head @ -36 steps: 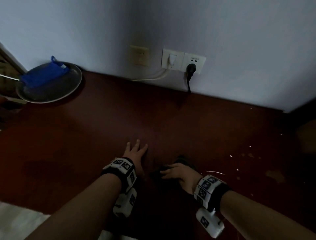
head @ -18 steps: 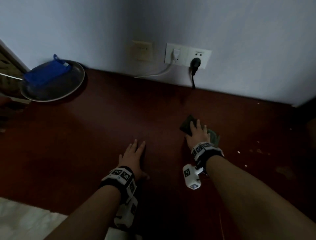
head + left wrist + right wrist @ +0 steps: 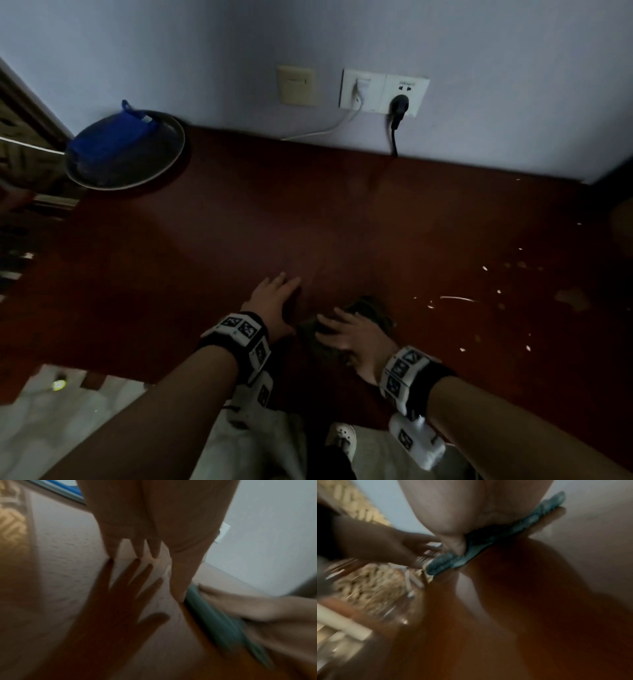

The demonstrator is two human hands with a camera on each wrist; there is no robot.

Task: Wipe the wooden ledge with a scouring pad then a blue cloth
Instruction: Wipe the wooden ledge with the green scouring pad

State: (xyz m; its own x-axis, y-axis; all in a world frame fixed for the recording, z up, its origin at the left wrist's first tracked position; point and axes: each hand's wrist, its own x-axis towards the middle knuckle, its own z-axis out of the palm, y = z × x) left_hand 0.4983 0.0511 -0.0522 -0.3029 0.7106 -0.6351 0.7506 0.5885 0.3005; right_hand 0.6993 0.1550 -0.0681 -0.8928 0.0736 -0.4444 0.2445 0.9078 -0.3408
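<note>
My left hand (image 3: pixel 274 301) lies flat and open on the dark red wooden ledge (image 3: pixel 342 222), fingers pointing at the wall. Just to its right, my right hand (image 3: pixel 346 334) presses the green scouring pad (image 3: pixel 373 308) onto the ledge with spread, straight fingers aimed left. In the left wrist view the pad (image 3: pixel 214 622) shows as a blurred teal strip under the right hand (image 3: pixel 257 608). In the right wrist view the pad (image 3: pixel 488 545) sticks out from under my palm. The blue cloth (image 3: pixel 109 140) lies folded on a metal plate (image 3: pixel 164 161) at the far left of the ledge.
Wall sockets (image 3: pixel 383 90) sit above the ledge, with a black plug (image 3: pixel 399 104) and a white cable (image 3: pixel 325 128) trailing along the wall foot. White crumbs and marks (image 3: pixel 459 298) dot the ledge on the right. The ledge's front edge is just below my wrists.
My right hand slid the pad out toward the wall, then pulled it back close beside my left hand. The left hand stayed flat in place.
</note>
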